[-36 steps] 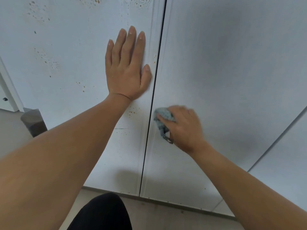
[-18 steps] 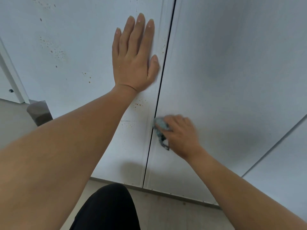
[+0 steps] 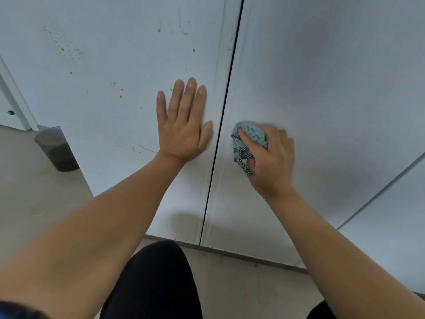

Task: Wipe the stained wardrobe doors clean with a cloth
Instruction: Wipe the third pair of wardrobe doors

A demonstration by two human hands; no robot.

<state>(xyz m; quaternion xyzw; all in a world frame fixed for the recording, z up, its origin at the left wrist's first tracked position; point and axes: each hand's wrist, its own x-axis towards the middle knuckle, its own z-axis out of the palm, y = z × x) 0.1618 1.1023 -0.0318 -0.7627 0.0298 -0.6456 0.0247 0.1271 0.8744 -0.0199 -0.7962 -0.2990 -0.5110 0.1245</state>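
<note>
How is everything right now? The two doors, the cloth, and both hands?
left door: closed, speckled with yellowish-brown stains.
right door: closed, no stains visible.
cloth: bunched up, pressed against the right door.
left hand: flat on the left door, fingers straight.
right hand: grips the cloth.
dark container: upright on the floor.

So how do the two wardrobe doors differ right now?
The left door is speckled with yellowish-brown spots; the right door looks clean. The left hand lies flat and bare on the left door; the right hand grips a blue-green cloth against the right door. Both doors are pale and flat.
</note>
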